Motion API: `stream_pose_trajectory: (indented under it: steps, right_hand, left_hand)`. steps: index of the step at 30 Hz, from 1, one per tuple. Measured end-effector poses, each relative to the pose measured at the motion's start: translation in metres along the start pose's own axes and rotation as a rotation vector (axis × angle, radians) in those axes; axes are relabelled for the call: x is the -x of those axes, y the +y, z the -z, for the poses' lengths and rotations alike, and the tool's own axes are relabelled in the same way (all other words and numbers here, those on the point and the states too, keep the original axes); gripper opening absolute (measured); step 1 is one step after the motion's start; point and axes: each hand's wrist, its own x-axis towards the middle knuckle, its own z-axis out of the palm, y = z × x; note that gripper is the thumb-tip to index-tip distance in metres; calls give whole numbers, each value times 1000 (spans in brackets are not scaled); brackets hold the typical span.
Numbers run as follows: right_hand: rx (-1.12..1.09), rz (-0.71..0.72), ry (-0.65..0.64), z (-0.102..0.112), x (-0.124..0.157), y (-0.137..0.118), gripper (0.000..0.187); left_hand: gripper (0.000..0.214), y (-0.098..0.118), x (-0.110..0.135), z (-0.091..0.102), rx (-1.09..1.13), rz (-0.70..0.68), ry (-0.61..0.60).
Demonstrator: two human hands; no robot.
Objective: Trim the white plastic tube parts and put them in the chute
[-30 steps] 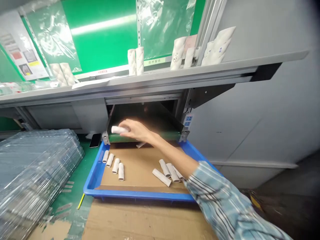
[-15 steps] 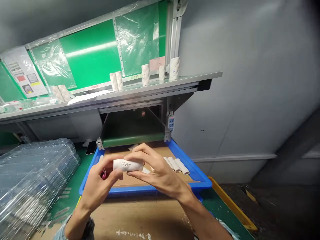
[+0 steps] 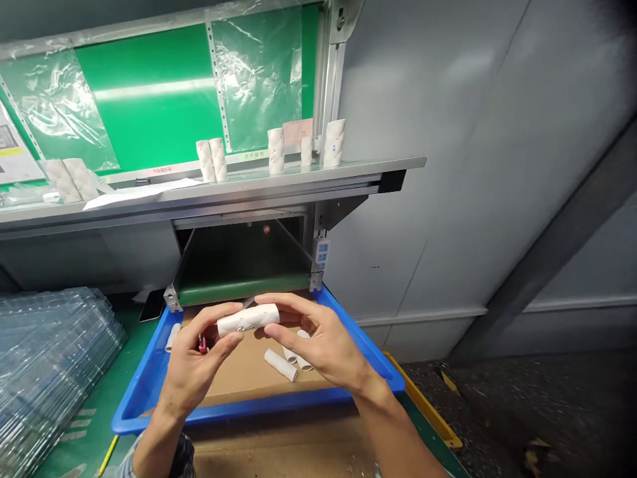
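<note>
The left hand (image 3: 192, 365) and right hand (image 3: 321, 348) grip a white printed tube (image 3: 247, 319) between curled fingers, one at each end, above a blue tray (image 3: 249, 413) where more white tubes (image 3: 281, 365) lie on cardboard (image 3: 239, 382).

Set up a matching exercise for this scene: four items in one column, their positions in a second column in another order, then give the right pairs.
Items:
1. white tube
2. loose tube
3. upright tubes
4. clear sheets

Positions:
A. standing on the shelf
B. stacked to the left of the tray
C. held between the left hand and right hand
D. lying on the cardboard in the tray

Pairs: 1-C, 2-D, 3-A, 4-B
</note>
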Motion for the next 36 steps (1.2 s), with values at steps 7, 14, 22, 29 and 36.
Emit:
stream_pose_trajectory:
  steps: [7, 14, 22, 29, 36]
  right_hand:
    - [33, 5, 20, -6, 0, 5, 31]
    - [92, 0, 28, -7, 0, 6, 32]
    - [13, -3, -1, -8, -4, 11, 39]
    - [27, -17, -2, -5, -2, 10, 42]
    - [67, 37, -43, -5, -3, 3, 31]
  left_hand:
    - [34, -6, 0, 7, -20, 30, -54]
    - [36, -8, 1, 9, -38, 56, -69]
    - [33, -1, -1, 6, -7, -20, -57]
    - [35, -5, 0, 7, 12, 23, -85]
    - [35, -4, -1, 10, -46, -3, -123]
